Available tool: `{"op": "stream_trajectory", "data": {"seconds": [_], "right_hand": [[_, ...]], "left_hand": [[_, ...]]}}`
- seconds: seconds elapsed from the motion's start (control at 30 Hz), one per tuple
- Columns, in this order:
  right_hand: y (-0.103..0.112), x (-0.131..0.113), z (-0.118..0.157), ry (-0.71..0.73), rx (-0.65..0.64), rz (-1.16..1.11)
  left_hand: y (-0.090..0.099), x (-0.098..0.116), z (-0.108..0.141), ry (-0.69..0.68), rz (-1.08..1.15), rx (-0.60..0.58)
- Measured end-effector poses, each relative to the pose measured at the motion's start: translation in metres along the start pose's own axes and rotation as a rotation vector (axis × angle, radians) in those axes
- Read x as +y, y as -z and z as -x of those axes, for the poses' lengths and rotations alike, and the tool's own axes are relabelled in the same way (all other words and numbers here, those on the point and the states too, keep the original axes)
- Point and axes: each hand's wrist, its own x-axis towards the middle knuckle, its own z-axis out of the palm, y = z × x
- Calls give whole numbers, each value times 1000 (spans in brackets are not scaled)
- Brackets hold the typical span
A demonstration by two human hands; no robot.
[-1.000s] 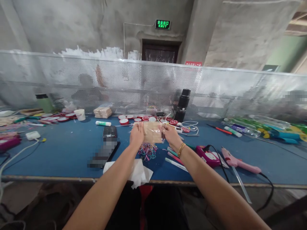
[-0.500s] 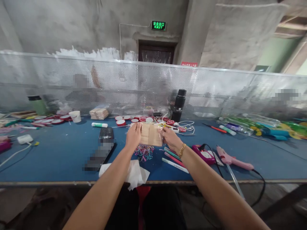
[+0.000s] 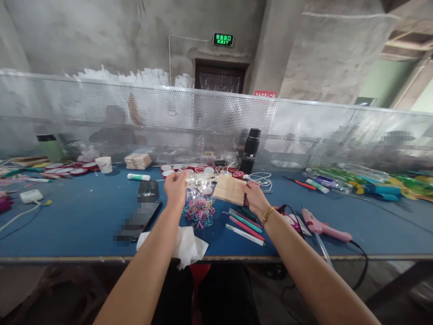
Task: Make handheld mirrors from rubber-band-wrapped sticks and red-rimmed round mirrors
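Note:
My right hand (image 3: 256, 197), with a gold bracelet at the wrist, is closed on the right end of a flat bundle of pale wooden craft sticks (image 3: 230, 189), held above the table. A paper-like band runs across the bundle's middle. To the left, my left hand (image 3: 176, 187) pinches a clear plastic bag (image 3: 199, 184), which stretches toward the sticks. Whether the bag still touches them I cannot tell. Below lies a pile of small colourful rubber bands (image 3: 199, 212). Several markers (image 3: 245, 230) lie under my right hand.
On the blue table (image 3: 101, 212) are a phone (image 3: 144, 221), a glue stick (image 3: 138, 177), white tissue (image 3: 191, 246) and another stick bundle (image 3: 138, 160). A black bottle (image 3: 251, 151) stands behind; a pink glue gun (image 3: 324, 225) lies right. A perforated metal screen (image 3: 162, 122) lines the back.
My hands have moved apart. The craft sticks went right with my right hand, while the clear bag now spans the gap from my left hand, which shifted left.

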Motion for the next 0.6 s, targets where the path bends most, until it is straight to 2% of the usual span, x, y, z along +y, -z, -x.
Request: {"op": "stream_trajectory", "data": {"seconds": [0.1, 0.2, 0.27, 0.33, 0.43, 0.5, 0.6], "right_hand": [[-8, 2, 3, -1, 39, -37], [-17, 2, 9, 7, 80, -81], [-25, 2, 13, 21, 102, -115], [-35, 3, 18, 37, 119, -148], [-51, 7, 25, 67, 146, -199], [-61, 11, 30, 91, 183, -260], [-72, 17, 35, 92, 211, -344]], "left_hand": [[2, 9, -4, -39, 91, 114], [11, 20, -5, -237, 4, 194], [15, 28, 4, -414, -222, 66], [14, 33, 18, -529, -428, -182], [7, 33, 38, -600, -571, -453], [1, 29, 45, -465, -560, -493], [-5, 22, 46, 27, -342, -506]]}}
